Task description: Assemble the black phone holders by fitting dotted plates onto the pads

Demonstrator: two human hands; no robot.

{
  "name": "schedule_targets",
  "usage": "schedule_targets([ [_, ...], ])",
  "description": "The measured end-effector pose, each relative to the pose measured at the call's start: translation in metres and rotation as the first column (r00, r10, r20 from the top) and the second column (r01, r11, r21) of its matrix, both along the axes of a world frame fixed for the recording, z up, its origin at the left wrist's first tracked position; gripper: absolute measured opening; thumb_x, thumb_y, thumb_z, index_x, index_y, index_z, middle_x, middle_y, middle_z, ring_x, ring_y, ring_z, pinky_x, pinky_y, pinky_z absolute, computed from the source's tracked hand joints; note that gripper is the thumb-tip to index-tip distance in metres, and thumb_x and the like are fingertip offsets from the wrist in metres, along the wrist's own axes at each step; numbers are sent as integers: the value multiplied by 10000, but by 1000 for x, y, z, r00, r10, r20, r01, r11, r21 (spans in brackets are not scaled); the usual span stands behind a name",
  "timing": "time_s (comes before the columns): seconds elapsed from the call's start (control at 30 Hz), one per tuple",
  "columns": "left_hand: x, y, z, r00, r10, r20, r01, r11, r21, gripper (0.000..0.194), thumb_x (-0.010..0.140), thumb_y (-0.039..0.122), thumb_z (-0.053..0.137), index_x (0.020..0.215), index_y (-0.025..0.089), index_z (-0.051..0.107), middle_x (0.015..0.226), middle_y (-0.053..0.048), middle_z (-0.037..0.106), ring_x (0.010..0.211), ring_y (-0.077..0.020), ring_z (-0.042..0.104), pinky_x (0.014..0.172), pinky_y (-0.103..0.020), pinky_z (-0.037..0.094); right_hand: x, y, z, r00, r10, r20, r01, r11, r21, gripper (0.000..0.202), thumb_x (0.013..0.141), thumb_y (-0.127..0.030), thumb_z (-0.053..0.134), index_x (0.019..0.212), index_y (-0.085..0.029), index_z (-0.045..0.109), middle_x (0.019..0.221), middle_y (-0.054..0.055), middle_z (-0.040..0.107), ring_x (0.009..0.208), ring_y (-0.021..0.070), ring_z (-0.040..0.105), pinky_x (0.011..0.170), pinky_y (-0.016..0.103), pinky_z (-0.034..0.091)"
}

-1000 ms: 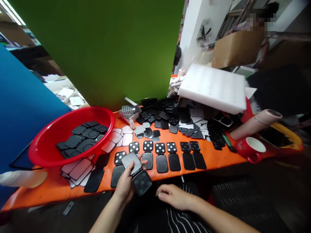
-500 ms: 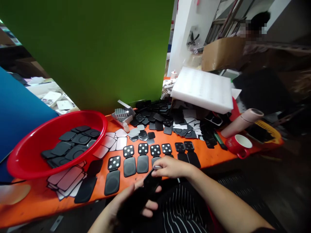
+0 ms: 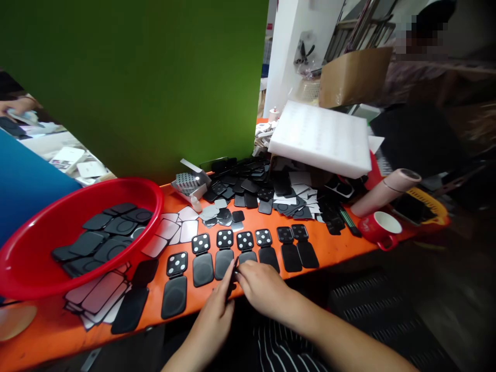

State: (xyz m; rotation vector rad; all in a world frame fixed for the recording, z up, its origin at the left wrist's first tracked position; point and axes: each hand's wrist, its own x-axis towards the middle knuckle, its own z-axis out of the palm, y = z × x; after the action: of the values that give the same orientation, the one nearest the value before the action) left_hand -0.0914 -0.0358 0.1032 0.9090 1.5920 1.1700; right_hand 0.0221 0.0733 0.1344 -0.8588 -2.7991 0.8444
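Observation:
Near the table's front edge, my left hand (image 3: 219, 308) grips a black hinged pad (image 3: 233, 278), held on edge and seen almost edge-on. My right hand (image 3: 264, 288) is closed at the pad's upper part; what lies under its fingertips is hidden. Just beyond the hands runs a row of opened two-part pads, one of them a black pad with white dots (image 3: 200, 243) on its square flap. At the left end of that row lies a larger pad (image 3: 174, 297). Another opened pad (image 3: 129, 310), with no dots showing, is beside the pink-backed sheets (image 3: 101, 288).
A red basin (image 3: 155, 206) with black pads stands at left. Behind the row are loose metal plates (image 3: 217, 212), a heap of black parts (image 3: 248, 181) and a small bottle (image 3: 196, 203). White foam (image 3: 321, 137), a pink flask (image 3: 383, 194) and a red mug (image 3: 374, 230) occupy the right.
My hands have moved closer together and toward the row, and the black pad has turned from tilted to edge-on. The silvery thing at my right fingertips no longer shows. The view has shifted slightly.

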Motion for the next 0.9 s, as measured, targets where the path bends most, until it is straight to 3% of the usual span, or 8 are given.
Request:
schedule_targets([
  [0.13, 6, -2, -5, 990, -51, -128, 51, 999, -2, 609, 757, 71, 391, 1316, 279, 273, 1355, -29, 367, 1239, -218, 311, 1042, -411, 152, 1, -1, -6, 1000, 12, 5, -12, 1000, 4, 257, 876, -224, 290, 817, -177, 536, 785, 40, 563, 691, 141, 513, 599, 252, 327],
  [0.27, 11, -10, -17, 983, -63, -172, 60, 998, -19, 596, 769, 85, 376, 1327, 255, 253, 1361, -45, 355, 1244, -217, 301, 1037, -407, 180, 9, 1, -6, 996, 91, 9, -90, 993, -82, 258, 873, -257, 297, 845, -164, 536, 799, 46, 557, 692, 137, 504, 598, 241, 333],
  [0.4, 13, -14, -23, 977, -97, -190, 91, 995, -41, 566, 768, 105, 396, 1313, 223, 300, 1349, -77, 370, 1242, -233, 303, 1038, -411, 183, 15, 4, -3, 992, 128, -21, -129, 981, -146, 313, 831, -420, 389, 832, -154, 553, 805, 48, 565, 701, 144, 500, 581, 234, 326],
  [0.5, 15, -12, -21, 978, -100, -185, 95, 995, -38, 522, 748, 122, 442, 1261, 208, 400, 1288, -101, 447, 1212, -261, 347, 1028, -415, 204, 14, 3, -4, 995, 98, -15, -99, 986, -137, 322, 811, -442, 420, 792, -158, 571, 779, 41, 575, 678, 141, 500, 562, 232, 308],
  [0.57, 16, -9, -17, 986, -92, -141, 86, 995, -46, 476, 741, 146, 465, 1214, 200, 458, 1234, -111, 498, 1178, -275, 389, 1012, -415, 232, 12, 0, -5, 997, 62, -35, -67, 989, -132, 288, 822, -405, 416, 778, -169, 575, 773, 27, 581, 672, 131, 502, 563, 229, 304],
  [0.67, 20, 0, -10, 1000, 15, 18, -14, 997, -77, 455, 706, 138, 486, 1158, 185, 495, 1148, -105, 556, 1128, -284, 433, 976, -404, 284, 9, -3, -7, 996, 3, -93, -17, 988, -156, 272, 851, -358, 382, 774, -180, 573, 787, 15, 586, 695, 121, 509, 590, 224, 319],
  [0.8, 22, 12, 0, 940, 149, 308, -82, 972, -219, 534, 608, 84, 489, 1138, 146, 475, 933, -79, 636, 965, -298, 539, 839, -403, 406, 11, 1, -3, 987, -30, -159, -16, 959, -283, 289, 891, -282, 302, 813, -171, 558, 810, 23, 581, 745, 117, 515, 637, 213, 356],
  [0.9, 19, 15, 1, 938, 142, 316, -73, 973, -221, 564, 608, 92, 490, 1167, 159, 454, 969, -70, 631, 965, -291, 539, 848, -406, 400, 14, 4, 0, 990, 16, -138, -51, 966, -252, 268, 887, -251, 306, 840, -169, 557, 811, 32, 571, 746, 128, 514, 653, 224, 372],
])
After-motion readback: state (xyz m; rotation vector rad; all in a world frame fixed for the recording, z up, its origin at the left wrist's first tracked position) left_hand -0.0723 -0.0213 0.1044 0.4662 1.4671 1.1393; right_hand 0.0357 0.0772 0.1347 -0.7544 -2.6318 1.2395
